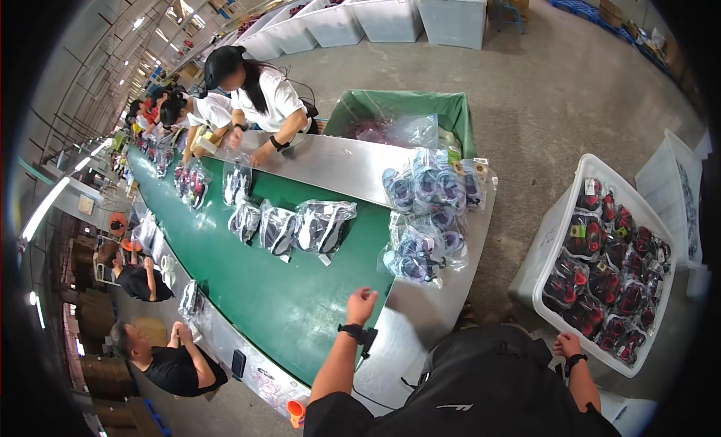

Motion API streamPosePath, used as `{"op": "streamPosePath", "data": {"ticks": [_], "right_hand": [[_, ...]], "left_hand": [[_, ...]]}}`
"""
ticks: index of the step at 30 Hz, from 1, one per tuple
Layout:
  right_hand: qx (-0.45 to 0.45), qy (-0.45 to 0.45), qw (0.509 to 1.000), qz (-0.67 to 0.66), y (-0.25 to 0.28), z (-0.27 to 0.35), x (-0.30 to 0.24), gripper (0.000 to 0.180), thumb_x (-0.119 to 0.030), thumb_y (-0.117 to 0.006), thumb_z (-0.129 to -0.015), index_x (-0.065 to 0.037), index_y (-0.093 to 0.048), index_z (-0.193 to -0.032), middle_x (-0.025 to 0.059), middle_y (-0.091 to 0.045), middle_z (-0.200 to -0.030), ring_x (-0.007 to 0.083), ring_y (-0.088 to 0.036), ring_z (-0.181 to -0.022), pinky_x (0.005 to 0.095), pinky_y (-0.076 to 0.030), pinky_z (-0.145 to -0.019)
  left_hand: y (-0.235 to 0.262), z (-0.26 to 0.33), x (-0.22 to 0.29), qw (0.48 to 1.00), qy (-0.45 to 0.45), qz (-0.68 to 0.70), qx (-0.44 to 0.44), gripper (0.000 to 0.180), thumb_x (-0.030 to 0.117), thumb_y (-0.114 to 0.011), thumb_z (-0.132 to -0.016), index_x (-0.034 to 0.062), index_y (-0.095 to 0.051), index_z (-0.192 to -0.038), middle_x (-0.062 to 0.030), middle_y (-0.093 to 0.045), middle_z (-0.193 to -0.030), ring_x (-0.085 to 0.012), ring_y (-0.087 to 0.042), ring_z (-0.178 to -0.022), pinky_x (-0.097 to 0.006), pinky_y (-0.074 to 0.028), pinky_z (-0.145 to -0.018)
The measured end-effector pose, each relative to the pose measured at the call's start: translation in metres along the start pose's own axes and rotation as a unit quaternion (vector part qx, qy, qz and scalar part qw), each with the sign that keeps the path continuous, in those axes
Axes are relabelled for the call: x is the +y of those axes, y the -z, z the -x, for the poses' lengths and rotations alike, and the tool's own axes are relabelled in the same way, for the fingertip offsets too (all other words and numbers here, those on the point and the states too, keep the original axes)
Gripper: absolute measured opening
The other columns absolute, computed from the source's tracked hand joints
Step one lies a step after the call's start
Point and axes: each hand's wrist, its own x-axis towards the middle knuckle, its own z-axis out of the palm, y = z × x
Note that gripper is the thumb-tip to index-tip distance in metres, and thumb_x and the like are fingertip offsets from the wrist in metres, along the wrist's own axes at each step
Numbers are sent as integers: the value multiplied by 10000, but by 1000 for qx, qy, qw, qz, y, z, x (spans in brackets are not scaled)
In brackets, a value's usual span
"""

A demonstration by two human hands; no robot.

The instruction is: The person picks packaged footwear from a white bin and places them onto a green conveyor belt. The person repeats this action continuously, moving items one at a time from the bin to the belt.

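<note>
- Well off to the left of my left hand, two seated people in black tops sit along the far edge of the green conveyor belt (278,294).
- My left hand (361,305) hangs over the end of the belt, fingers loosely curled, holding nothing.
- Ahead of that hand, three bagged pairs of dark shoes (294,228) lie side by side on the belt.
- Between my hands, further out, a pile of bagged purple shoes (428,211) sits on the metal table (420,309).
- My right hand (568,345) grips the near rim of the white bin (542,249).
- That bin holds bagged red-and-black shoes (604,279), just beyond my right hand.
</note>
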Motion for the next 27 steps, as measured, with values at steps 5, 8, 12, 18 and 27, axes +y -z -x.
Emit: {"op": "streamPosePath", "data": {"ticks": [5, 8, 12, 18, 27], "right_hand": [[5, 59, 996, 61, -15, 36, -42, 287, -147, -615, -891, 6, -554, -1126, 101, -622, -773, 182, -637, -616, 293, -508, -501], [1, 94, 994, 62, -18, 57, -61, 282, -133, -613, -892, 17, -555, -1123, 94, -617, -781, 167, -629, -629, 286, -497, -504], [28, 105, 992, 61, -20, 75, -66, 248, -98, -597, -894, 6, -551, -1114, 76, -601, -778, 166, -608, -604, 277, -471, -490], [25, 41, 989, 137, -18, 86, -39, 258, -82, -574, -903, 17, -520, -1136, 147, -643, -777, 241, -673, -625, 350, -538, -506], [-10, 22, 965, 262, -29, 84, -35, 478, -268, -609, -939, 18, -524, -1313, 155, -664, -971, 221, -661, -815, 336, -546, -706]], "left_hand": [[43, -85, 6, 987, -78, -70, 119, 455, 286, -736, -798, -28, -647, -1114, -221, -681, -1027, -370, -650, -971, -422, -511, -861], [62, -131, 18, 969, -100, -118, 191, 472, 257, -728, -788, -22, -619, -1153, -231, -643, -1096, -404, -594, -1049, -456, -462, -940], [92, -187, 31, 943, -112, -154, 272, 553, 244, -728, -775, -10, -561, -1236, -231, -581, -1191, -403, -516, -1154, -468, -403, -1016], [119, -226, 34, 947, 52, -212, 235, 841, 358, -797, -728, 126, -402, -1432, -138, -425, -1458, -330, -347, -1375, -578, -304, -1080], [110, -216, 49, 932, 174, -254, 192, 739, 465, -800, -717, 91, -498, -1278, -138, -556, -1251, -299, -502, -1213, -502, -387, -1006]]}}
